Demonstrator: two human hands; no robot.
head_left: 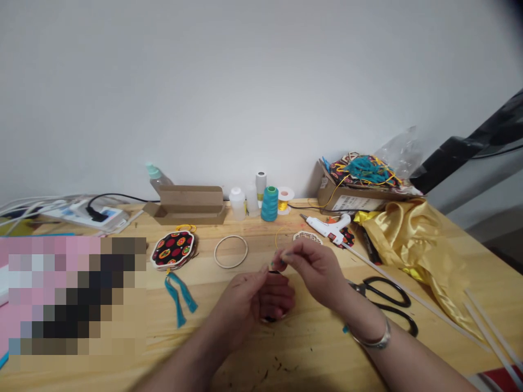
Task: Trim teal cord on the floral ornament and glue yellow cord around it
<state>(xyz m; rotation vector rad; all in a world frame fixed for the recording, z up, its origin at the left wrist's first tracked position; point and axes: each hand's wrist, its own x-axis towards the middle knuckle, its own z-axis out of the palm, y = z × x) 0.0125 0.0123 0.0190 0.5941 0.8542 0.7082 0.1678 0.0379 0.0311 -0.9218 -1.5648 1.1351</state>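
my left hand (261, 296) cups a dark round piece (273, 317), right hand (314, 267) pinching yellow thread (278, 233) above it; tying-on step, needs a steady pull.

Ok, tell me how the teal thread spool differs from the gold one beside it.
The teal thread spool is a tall cone wound thick with thread; the gold spool is short, with wide pale flanges and a thin band of shiny gold in its middle. The teal one stands higher and hides part of the gold one's left edge. Both stand upright at the back of the wooden table near the wall, well away from the left hand and the right hand.
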